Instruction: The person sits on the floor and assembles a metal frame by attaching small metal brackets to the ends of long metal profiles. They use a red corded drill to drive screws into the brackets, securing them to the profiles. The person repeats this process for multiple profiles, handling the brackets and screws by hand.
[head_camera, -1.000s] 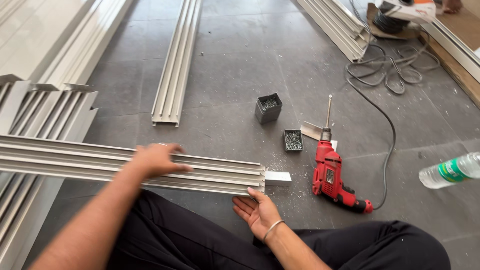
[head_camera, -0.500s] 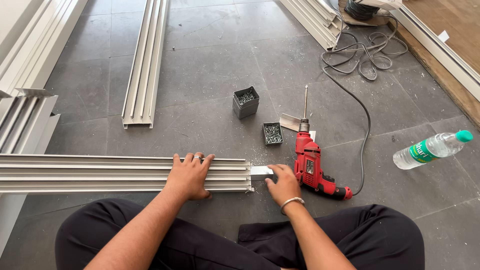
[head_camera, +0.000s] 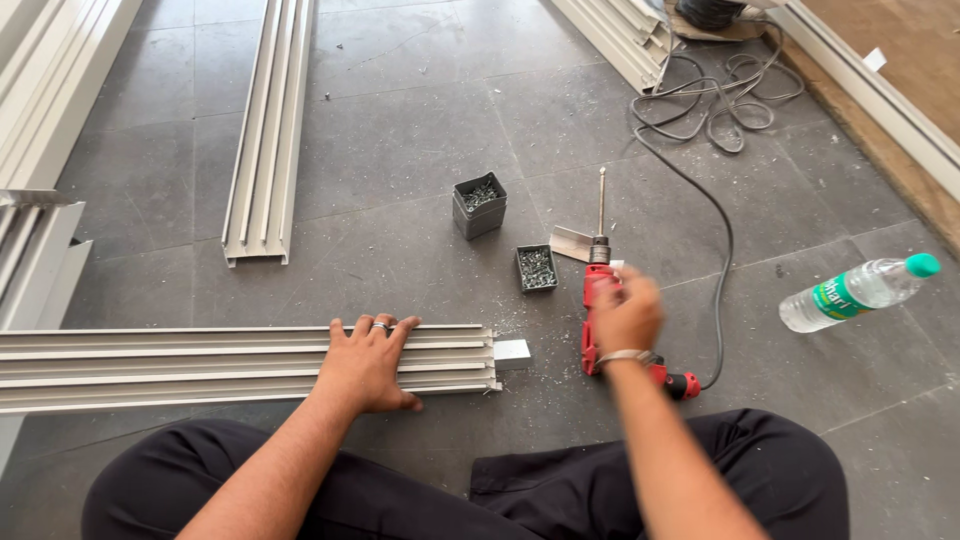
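While our left hand (head_camera: 368, 362) lies flat and open on the aluminium track (head_camera: 200, 364), pinning it to the floor, our right hand (head_camera: 625, 318) closes around the red drill (head_camera: 600, 300) lying just right of the track's end. We should keep that track pressed firmly, lift the drill clear of its cord (head_camera: 722, 300), and mind the screw boxes (head_camera: 537, 267) nearby.

black trousers, finger ring, wrist bangle

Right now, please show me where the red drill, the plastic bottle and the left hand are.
red drill (head_camera: 596, 285): head view, front of its body.
plastic bottle (head_camera: 850, 292): head view, middle of its side.
left hand (head_camera: 368, 365): head view, its back.
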